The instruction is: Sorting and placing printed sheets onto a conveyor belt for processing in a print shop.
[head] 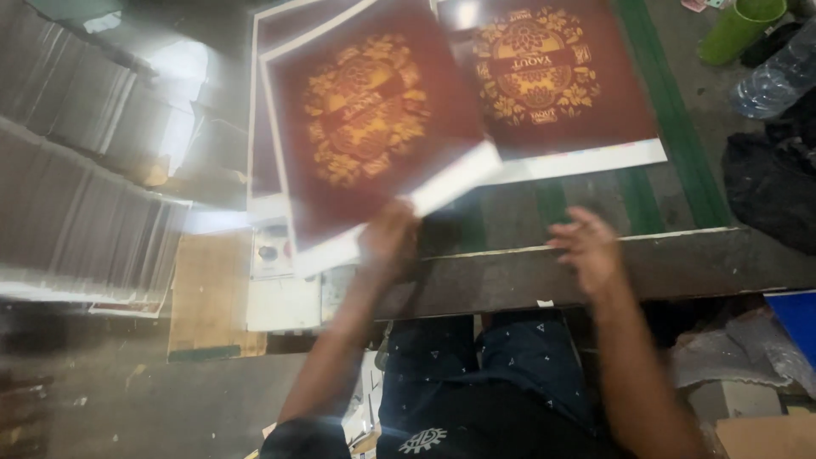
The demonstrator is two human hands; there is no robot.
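Left hand [389, 238] grips the lower edge of a maroon sheet [374, 127] with gold ornament, lifted and tilted above the surface's [595, 263] left part. Right hand [586, 248] hovers open, fingers spread, over the near edge. A second sheet [557, 76] lies flat toward the far edge.

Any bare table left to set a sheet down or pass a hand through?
Free: the green table strip between the flat printed sheet and the table's front edge, ahead of the open right hand. Crowded: the left, where the left hand holds the lifted maroon sheet over more sheets, beside paper stacks.
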